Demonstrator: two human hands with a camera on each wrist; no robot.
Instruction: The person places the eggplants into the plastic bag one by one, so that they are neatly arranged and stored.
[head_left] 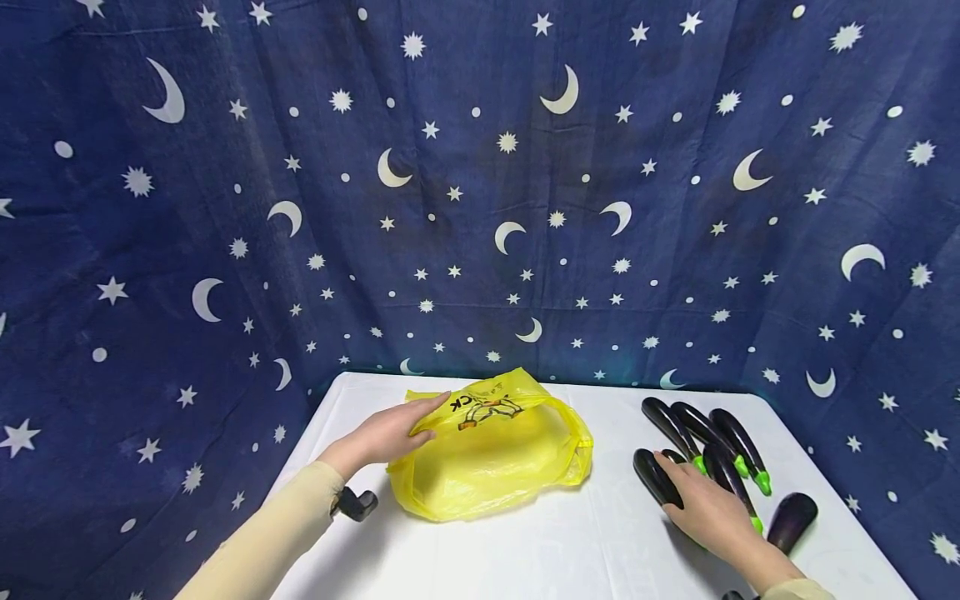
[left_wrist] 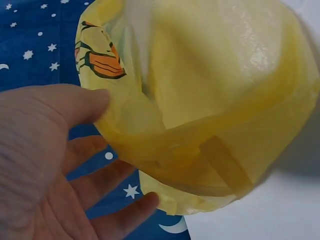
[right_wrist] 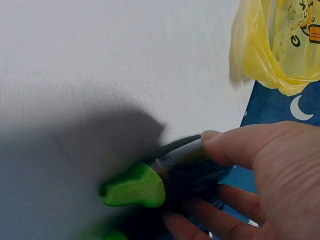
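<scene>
A yellow plastic bag (head_left: 495, 467) with a printed picture lies on its side on the table, mouth spread wide toward me. My left hand (head_left: 393, 432) holds its left rim; in the left wrist view the thumb lies on the printed side (left_wrist: 102, 62) and the other fingers spread by the edge. To the right, my right hand (head_left: 708, 508) grips a dark glossy eggplant (head_left: 654, 477) with a green stem end (right_wrist: 137, 187). The thumb is on one side, the fingers on the other. More eggplants (head_left: 738, 437) lie right beside this hand.
The eggplants form a loose group on the right of the white table (head_left: 525, 554). One eggplant (head_left: 792, 521) lies apart, close to my right wrist. A dark blue curtain (head_left: 480, 208) with moons and stars hangs behind the table and along both sides.
</scene>
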